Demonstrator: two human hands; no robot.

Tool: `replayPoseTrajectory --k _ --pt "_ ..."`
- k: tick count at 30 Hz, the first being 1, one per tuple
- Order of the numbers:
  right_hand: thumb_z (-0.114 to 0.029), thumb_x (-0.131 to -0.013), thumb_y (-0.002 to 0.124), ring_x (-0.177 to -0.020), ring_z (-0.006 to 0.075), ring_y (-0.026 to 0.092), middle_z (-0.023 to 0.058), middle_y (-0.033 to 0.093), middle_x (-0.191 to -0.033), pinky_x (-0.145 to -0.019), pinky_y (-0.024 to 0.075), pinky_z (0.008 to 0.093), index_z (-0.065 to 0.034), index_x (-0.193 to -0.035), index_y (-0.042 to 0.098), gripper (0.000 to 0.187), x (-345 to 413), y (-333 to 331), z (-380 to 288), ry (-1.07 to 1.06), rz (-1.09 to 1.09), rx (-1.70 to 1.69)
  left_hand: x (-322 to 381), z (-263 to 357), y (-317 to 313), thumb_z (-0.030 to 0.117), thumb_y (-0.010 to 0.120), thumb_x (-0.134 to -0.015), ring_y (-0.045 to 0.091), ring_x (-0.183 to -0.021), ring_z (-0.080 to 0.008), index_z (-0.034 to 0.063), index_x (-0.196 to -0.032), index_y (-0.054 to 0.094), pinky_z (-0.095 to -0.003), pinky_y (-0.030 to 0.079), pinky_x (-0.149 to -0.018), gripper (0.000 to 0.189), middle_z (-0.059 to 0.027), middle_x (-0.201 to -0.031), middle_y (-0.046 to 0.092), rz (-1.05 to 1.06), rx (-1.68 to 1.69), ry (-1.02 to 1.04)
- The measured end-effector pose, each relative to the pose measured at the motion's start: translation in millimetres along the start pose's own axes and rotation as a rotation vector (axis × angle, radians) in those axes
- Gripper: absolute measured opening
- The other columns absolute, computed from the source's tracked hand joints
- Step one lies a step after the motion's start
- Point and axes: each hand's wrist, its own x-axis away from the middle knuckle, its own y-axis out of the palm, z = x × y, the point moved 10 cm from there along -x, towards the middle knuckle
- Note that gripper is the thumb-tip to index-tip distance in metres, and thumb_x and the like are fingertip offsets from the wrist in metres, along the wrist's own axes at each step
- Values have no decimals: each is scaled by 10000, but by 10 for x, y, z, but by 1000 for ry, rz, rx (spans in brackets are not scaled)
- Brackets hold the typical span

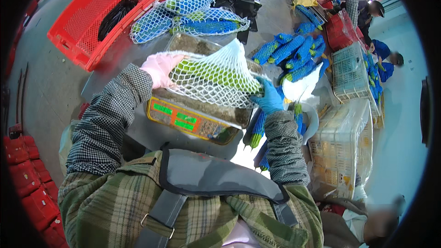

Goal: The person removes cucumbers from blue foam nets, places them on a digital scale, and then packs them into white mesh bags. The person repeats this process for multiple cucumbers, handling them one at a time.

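Observation:
A white mesh net (210,91) with long green vegetables (220,75) inside lies over the metal pan (220,105) of a digital scale (189,120). My left hand (161,70), in a pink glove, grips the net's left end. My right hand (268,97), in a blue glove, holds its right end, where part of the net stands up in a white peak. Behind the pan lie filled nets (210,24) of green vegetables in blue sleeves. More blue-sleeved vegetables (293,50) are piled to the right, beside loose white netting (303,84).
A red plastic crate (86,38) holding a black plastic bag (117,15) stands at the upper left. Black plastic bags (237,3) lie at the back. White plastic crates (332,148) line the right side. Other people (382,55) are at the upper right; another is at the lower right.

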Motion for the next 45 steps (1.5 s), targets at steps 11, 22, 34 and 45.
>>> replayPoseTrajectory --k 11,22,34,45 --pt "-105 -925 830 -1028 188 722 115 749 -1187 -911 582 336 46 -1326 645 467 -3 -149 527 131 343 -939 -311 -395 -142 -124 739 -789 592 -1336 -196 -21 -1598 419 -331 485 -1120 876 -135 -1563 543 191 1385 128" --pt "-117 -1030 696 -917 117 646 42 746 -1097 -862 534 269 -10 -1245 722 241 1057 -788 1411 288 726 -505 -152 -829 -327 33 688 -990 532 -1431 -288 -60 -1564 442 -400 416 -1201 632 -216 -1570 522 590 723 -40" --pt "-276 -785 925 -1188 298 631 179 604 -1408 -1053 525 408 -49 -1579 434 960 2134 762 1702 506 693 -112 954 1093 88 81 632 -1037 699 -1098 -211 -72 -1325 669 -367 502 -1081 328 -145 -1228 739 536 1330 189" --pt "-336 -1057 620 -1060 159 659 96 674 -1390 -870 523 316 -54 -1500 508 538 2519 588 614 169 292 -1652 1400 2032 1072 21 573 -1082 713 -1129 -185 -46 -1404 624 -330 538 -1046 332 -132 -1222 753 -319 1541 247"
